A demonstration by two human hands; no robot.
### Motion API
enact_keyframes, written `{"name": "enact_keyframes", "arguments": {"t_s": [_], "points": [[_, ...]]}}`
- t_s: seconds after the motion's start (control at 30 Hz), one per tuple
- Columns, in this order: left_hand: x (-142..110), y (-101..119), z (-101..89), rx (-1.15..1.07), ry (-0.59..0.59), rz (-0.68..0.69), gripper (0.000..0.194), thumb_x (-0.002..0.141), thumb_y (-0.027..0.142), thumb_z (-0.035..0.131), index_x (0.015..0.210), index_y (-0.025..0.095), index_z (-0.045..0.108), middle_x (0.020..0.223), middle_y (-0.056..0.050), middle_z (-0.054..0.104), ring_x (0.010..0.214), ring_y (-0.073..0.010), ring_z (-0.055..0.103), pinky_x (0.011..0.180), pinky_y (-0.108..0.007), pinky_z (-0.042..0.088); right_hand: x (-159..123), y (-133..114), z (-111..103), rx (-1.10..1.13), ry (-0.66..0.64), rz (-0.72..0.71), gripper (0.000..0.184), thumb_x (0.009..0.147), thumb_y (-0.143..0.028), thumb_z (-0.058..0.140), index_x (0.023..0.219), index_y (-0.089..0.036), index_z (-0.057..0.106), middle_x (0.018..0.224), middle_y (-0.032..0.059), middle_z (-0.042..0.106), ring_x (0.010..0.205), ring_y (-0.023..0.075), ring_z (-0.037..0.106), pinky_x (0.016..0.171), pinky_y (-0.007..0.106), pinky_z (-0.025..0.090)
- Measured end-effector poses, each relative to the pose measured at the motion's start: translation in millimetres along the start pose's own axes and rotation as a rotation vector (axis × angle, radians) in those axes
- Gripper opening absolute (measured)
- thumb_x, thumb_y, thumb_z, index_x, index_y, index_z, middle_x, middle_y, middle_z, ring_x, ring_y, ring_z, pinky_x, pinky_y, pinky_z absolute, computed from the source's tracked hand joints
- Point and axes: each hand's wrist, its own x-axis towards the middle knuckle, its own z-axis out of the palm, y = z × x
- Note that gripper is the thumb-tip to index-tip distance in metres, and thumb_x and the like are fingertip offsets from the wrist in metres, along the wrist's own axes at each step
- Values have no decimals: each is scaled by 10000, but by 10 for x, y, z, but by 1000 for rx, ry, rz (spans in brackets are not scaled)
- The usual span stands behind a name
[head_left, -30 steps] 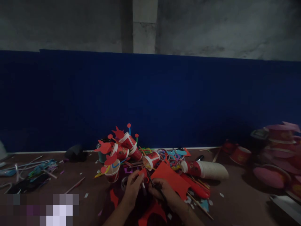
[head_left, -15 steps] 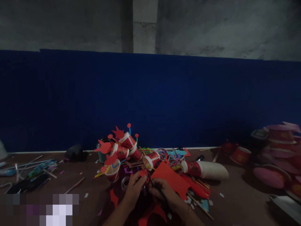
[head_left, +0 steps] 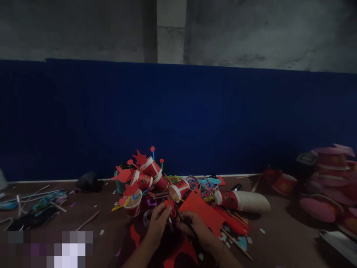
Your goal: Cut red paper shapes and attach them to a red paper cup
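Observation:
My left hand [head_left: 159,220] is closed on a small piece of red paper [head_left: 169,204], pinched between thumb and fingers. In my right hand [head_left: 192,226] is a pair of dark-handled scissors [head_left: 178,211], its blades pointing up and left beside the red piece. Whether the blades are touching the paper I cannot tell. A larger red paper sheet [head_left: 202,212] with cut edges lies just beyond my right hand. Behind my hands a red and white paper cup [head_left: 179,190] rests on its side. A roll of clear tape [head_left: 147,217] is left of my left hand.
Cups with red paper shapes and straws [head_left: 142,178] are piled at the back left. A stack of paper cups [head_left: 245,201] lies on its side at the right. Red scraps [head_left: 181,255] lie below my hands. A blue panel [head_left: 178,119] stands behind the table.
The red piece in my left hand has turned slightly and shows more of its curved edge. Both hands stay in nearly the same place.

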Motion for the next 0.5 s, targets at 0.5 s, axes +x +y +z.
{"name": "enact_keyframes", "arguments": {"t_s": [0.5], "points": [[-14, -40, 0, 108, 76, 23, 394, 585, 559, 675, 589, 175, 588, 569, 22, 531, 567, -123, 473, 527, -213, 378, 2, 51, -21, 96, -75, -70, 416, 618, -548, 684, 672, -176, 505, 474, -75, 442, 397, 57, 355, 384, 180, 248]]}}
